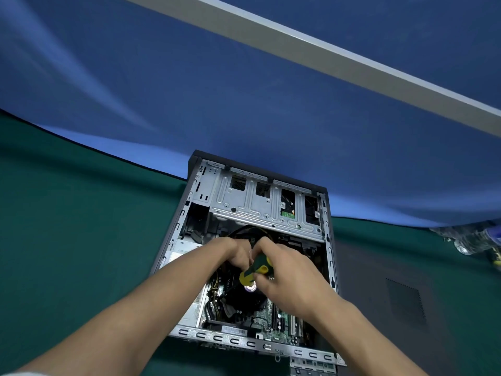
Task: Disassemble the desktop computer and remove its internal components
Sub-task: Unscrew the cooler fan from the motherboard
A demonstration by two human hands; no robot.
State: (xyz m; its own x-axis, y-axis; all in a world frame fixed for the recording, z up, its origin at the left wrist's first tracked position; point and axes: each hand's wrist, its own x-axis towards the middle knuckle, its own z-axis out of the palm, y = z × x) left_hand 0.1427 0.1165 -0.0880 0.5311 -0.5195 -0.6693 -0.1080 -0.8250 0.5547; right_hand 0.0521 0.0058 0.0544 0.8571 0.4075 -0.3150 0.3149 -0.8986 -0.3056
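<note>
An open desktop computer case lies on its side on a green table, its inside facing up. A silver drive cage fills the far part. The green motherboard and a black CPU fan lie at the near end. My right hand grips a yellow and green screwdriver over the fan. My left hand sits just left of it, fingers curled down among black cables; what they hold is hidden.
The removed dark side panel lies flat to the right of the case. A blue cloth hangs behind the table. A blurred pile of small objects sits at the far right edge.
</note>
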